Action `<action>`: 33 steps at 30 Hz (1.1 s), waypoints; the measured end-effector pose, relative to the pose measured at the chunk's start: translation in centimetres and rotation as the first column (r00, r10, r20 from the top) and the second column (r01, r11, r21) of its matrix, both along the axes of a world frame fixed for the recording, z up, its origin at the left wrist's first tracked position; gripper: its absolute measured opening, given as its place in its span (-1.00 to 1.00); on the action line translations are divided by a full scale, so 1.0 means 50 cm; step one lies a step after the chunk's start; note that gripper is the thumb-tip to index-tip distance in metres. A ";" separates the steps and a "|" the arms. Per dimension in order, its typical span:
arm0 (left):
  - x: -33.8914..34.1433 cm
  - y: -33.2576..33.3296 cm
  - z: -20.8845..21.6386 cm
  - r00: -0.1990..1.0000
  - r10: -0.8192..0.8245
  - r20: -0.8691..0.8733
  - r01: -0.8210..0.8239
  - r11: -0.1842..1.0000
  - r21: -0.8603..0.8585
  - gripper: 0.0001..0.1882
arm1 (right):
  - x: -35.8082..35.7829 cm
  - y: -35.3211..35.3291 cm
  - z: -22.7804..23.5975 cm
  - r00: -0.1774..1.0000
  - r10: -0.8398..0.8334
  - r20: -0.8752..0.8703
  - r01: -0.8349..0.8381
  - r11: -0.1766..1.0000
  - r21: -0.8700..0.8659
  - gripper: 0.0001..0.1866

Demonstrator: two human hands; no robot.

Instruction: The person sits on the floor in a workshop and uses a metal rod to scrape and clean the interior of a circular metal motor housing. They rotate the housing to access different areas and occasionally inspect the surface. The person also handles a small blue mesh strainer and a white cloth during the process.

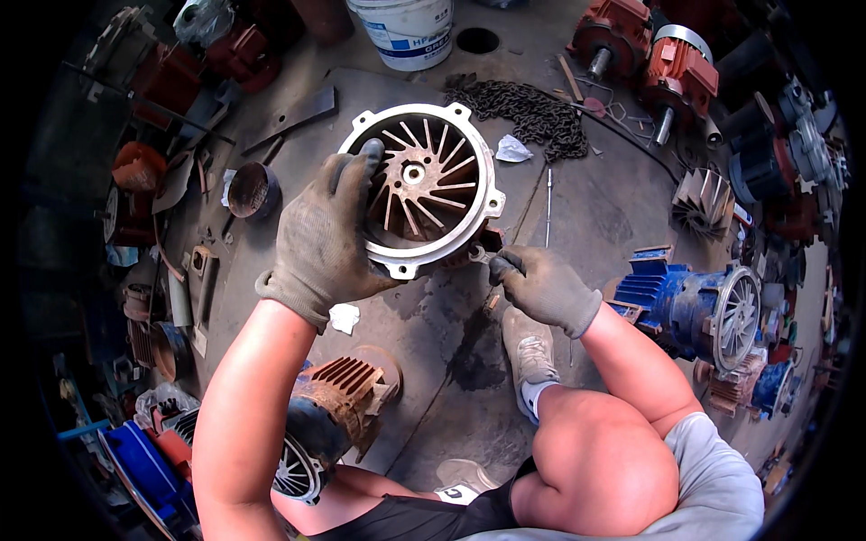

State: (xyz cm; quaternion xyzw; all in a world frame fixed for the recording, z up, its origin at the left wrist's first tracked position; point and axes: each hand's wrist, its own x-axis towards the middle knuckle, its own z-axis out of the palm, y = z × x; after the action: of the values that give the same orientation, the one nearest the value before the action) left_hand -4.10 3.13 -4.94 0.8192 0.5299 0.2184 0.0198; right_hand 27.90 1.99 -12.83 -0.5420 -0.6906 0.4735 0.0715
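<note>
Before me stands a round metal motor housing [488,167] with a pale lugged rim and a rusty bladed impeller [413,174] inside. My left hand [320,234], in a grey-brown work glove, is wrapped over the left side of the rim, one finger reaching over the inner edge. Beside the housing's lower right, my gloved right hand [548,288] pinches a small open-ended wrench [480,255]. The wrench's head is next to a dark opening on the housing's side; whether it touches a bolt I cannot tell.
A dark chain pile [528,113] and white bucket [406,36] lie beyond the housing. Red motors [681,68] stand at far right, a blue motor [690,307] at right. A rusty motor [347,397] sits near my left forearm. A thin metal rod [548,207] lies on the floor.
</note>
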 end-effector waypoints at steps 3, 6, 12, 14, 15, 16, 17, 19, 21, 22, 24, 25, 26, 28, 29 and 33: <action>-0.001 0.000 -0.005 1.000 0.003 0.024 -0.003 1.000 0.014 0.38 | -0.002 0.008 0.012 1.000 -0.008 0.013 0.009 0.998 -0.058 -0.58; 0.001 -0.002 0.006 1.000 0.026 -0.004 -0.026 0.999 -0.040 0.37 | -0.004 0.019 0.017 0.998 -0.058 0.013 0.059 0.994 -0.090 -0.59; 0.003 -0.003 0.009 0.999 0.032 0.010 -0.032 0.999 -0.041 0.32 | 0.002 0.023 0.001 0.999 -0.013 -0.032 0.013 1.000 0.009 -0.62; 0.000 -0.003 0.006 0.999 0.043 -0.018 -0.044 0.998 -0.046 0.31 | 0.003 0.025 0.001 1.000 0.004 -0.030 -0.004 1.000 -0.006 -0.62; 0.000 -0.003 0.004 0.998 0.048 -0.032 -0.049 0.998 -0.049 0.31 | 0.004 0.027 -0.004 1.000 0.006 -0.015 -0.006 1.000 -0.016 -0.63; 0.000 -0.002 0.005 0.999 0.042 -0.022 -0.043 0.998 -0.043 0.32 | 0.004 0.028 -0.006 1.000 0.008 0.000 -0.008 1.000 -0.026 -0.63; 0.000 0.000 0.005 0.999 0.035 -0.013 -0.036 0.999 -0.037 0.32 | 0.000 0.024 -0.006 1.000 -0.007 0.004 0.007 1.000 -0.026 -0.64; 0.004 -0.001 0.007 0.999 0.044 -0.017 -0.045 0.997 -0.055 0.34 | -0.009 0.012 -0.006 1.000 -0.026 0.002 0.026 0.999 -0.030 -0.63; 0.009 -0.003 0.017 0.996 0.074 -0.049 -0.079 0.992 -0.098 0.35 | -0.012 0.007 -0.020 0.999 -0.023 -0.025 0.022 0.999 -0.036 -0.62; 0.010 -0.005 0.018 0.996 0.077 -0.052 -0.082 0.991 -0.106 0.35 | -0.011 0.007 -0.026 0.999 -0.015 -0.044 0.014 0.999 -0.038 -0.61; 0.012 -0.008 0.020 0.995 0.084 -0.059 -0.091 0.988 -0.122 0.36 | 0.001 0.028 -0.015 0.992 -0.036 -0.125 -0.001 0.957 -0.289 -0.59; 0.011 -0.008 0.020 0.994 0.089 -0.069 -0.096 0.988 -0.119 0.36 | 0.005 0.038 -0.007 0.985 -0.054 -0.162 -0.017 0.913 -0.408 -0.57; 0.009 -0.007 0.018 0.993 0.093 -0.079 -0.102 0.988 -0.115 0.36 | 0.009 0.040 -0.011 0.965 -0.117 -0.236 -0.018 0.864 -0.503 -0.57; 0.011 -0.005 0.018 0.992 0.096 -0.079 -0.104 0.988 -0.111 0.35 | 0.018 0.042 -0.031 0.896 -0.267 -0.354 -0.046 0.739 -0.672 -0.55; 0.013 -0.003 0.019 0.993 0.096 -0.069 -0.103 0.989 -0.111 0.35 | 0.018 0.038 -0.042 0.875 -0.315 -0.369 -0.016 0.742 -0.670 -0.55; 0.019 -0.012 0.017 0.992 0.123 -0.021 -0.124 0.985 -0.116 0.34 | 0.012 0.014 -0.072 0.819 -0.439 -0.369 0.088 0.732 -0.676 -0.55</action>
State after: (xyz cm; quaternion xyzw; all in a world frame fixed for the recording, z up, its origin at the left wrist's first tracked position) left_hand -3.13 2.53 -4.10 0.7836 0.5917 0.1822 0.0505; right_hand 28.49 2.70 -16.43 -0.4857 -0.3592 0.7857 0.1333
